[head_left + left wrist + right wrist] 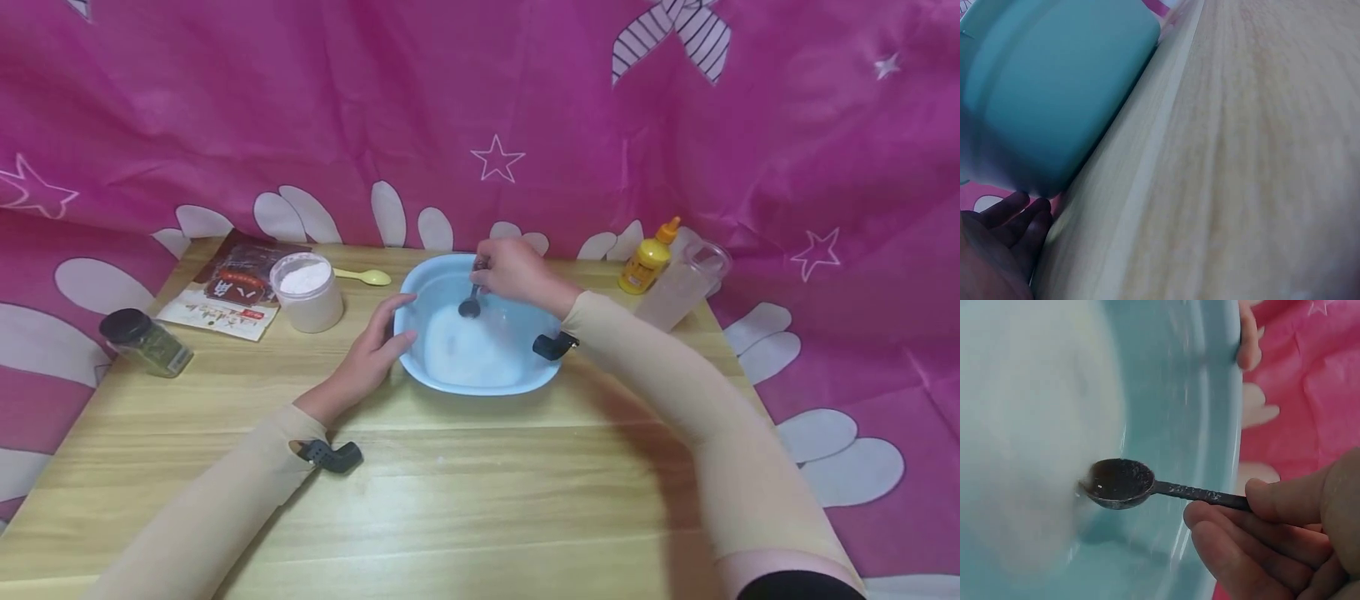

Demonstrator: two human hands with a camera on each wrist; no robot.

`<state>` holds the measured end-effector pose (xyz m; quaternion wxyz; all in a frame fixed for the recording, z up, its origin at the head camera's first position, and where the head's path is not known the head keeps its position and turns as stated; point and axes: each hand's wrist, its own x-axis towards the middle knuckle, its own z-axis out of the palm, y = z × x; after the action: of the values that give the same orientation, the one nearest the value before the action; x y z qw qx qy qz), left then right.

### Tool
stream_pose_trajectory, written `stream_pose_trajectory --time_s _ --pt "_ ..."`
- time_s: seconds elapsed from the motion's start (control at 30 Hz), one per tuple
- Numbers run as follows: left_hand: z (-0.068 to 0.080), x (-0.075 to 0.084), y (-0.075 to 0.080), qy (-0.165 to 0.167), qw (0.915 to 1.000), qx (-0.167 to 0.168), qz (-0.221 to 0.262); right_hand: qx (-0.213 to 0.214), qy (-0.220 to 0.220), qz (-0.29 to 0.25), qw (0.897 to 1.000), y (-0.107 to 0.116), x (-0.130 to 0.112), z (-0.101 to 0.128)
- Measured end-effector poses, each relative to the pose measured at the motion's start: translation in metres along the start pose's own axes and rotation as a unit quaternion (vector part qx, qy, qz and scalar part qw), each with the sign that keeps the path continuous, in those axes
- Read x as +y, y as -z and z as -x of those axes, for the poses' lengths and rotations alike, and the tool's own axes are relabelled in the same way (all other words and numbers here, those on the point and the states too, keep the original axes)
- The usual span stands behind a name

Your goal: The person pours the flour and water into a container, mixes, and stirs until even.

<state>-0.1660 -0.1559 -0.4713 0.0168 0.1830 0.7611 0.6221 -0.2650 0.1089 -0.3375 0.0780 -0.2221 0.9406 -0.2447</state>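
Note:
A light blue plastic basin [480, 387] stands on the wooden table, its bottom covered by something white and milky [1029, 412]. My left hand [363, 358] holds the basin's left side, thumb and index finger at the rim and the other fingers low against the outer wall in the left wrist view. My right hand [517, 271] reaches over the far side and pinches the handle of a small dark spoon [1122, 483] between thumb and fingers. White specks cling to the spoon, whose bowl is inside the basin, over the edge of the white contents.
Left of the basin are a tub of white powder [307, 296], a yellow spoon [367, 276], a brown-and-white food packet [232, 287] and a black-lidded spice jar [150, 343]. A yellow bottle [645, 262] and a clear plastic pitcher [682, 283] stand right. Pink curtain [480, 100] hangs behind.

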Motion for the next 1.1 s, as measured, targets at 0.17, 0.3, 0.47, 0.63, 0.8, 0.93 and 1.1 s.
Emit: stream_pose_trajectory --time_s 0.17,0.3,0.47,0.63,0.8,0.93,1.1 --pt "0.0 -0.001 0.0 -0.005 1.0 -0.002 0.008 -0.022 0.032 -0.017 0.999 -0.01 -0.018 0.004" --pt "-0.001 -0.002 0.0 -0.012 0.9998 -0.004 0.016 -0.04 0.06 -0.015 0.997 -0.016 -0.024 0.016" --pt "-0.002 -0.001 0.0 -0.015 0.9998 -0.004 0.012 -0.071 0.08 -0.031 0.994 -0.014 -0.021 0.036" --pt "-0.001 0.0 0.002 -0.009 0.9999 0.0 0.008 -0.108 0.05 -0.059 0.991 -0.003 -0.006 0.045" --pt "-0.001 0.002 0.002 -0.007 1.0 0.002 0.004 -0.106 0.01 -0.062 0.992 0.01 0.017 0.045" --pt "-0.003 -0.001 0.001 -0.013 0.9999 -0.001 0.004 -0.061 0.003 0.001 0.998 0.02 0.028 0.041" --pt "-0.002 -0.001 0.002 -0.012 0.9999 -0.002 0.008 -0.009 -0.001 0.048 0.999 0.023 0.031 0.029"
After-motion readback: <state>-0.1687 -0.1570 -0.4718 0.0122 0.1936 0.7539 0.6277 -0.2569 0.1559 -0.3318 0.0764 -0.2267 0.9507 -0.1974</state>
